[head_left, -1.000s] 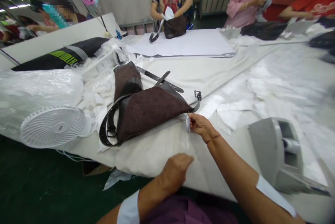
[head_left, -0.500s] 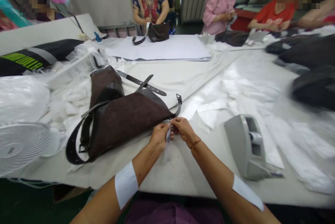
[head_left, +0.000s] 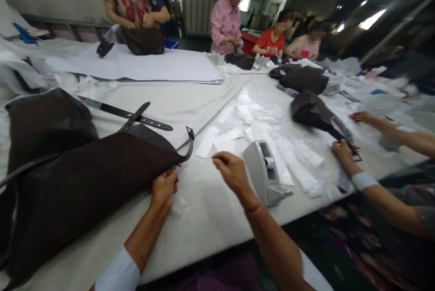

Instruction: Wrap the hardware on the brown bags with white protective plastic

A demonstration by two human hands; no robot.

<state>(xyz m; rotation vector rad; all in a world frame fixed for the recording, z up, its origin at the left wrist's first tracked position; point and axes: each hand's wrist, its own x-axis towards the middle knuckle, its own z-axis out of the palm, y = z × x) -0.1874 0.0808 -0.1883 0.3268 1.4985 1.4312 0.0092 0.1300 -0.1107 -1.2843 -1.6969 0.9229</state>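
A dark brown bag [head_left: 102, 177] with black leather-like trim lies across the left of the table. A short strap with a metal buckle [head_left: 190, 133] sticks up from its right corner. Just below that corner, my left hand [head_left: 165, 189] pinches a translucent plastic piece [head_left: 180, 204], partly hidden by the fingers. My right hand [head_left: 233, 173] hovers apart from the bag, fingers loosely bent, nothing visible in them. Close to its right stands a grey tape dispenser [head_left: 260, 173]. Behind the bag, a punched black strap [head_left: 136, 118] is crossed by another strap end.
White paper strips [head_left: 234, 134] and thin plastic lie beyond the dispenser. At right, a co-worker's hands [head_left: 344, 151] handle another dark bag [head_left: 311, 109]. A stack of white sheets [head_left: 146, 66] lies at the back, where another person works on a brown bag [head_left: 144, 41].
My right hand has let go beside the bag corner and moved right toward the tape dispenser. My left hand stays at the corner. The view has turned right, bringing a co-worker's arms into sight.
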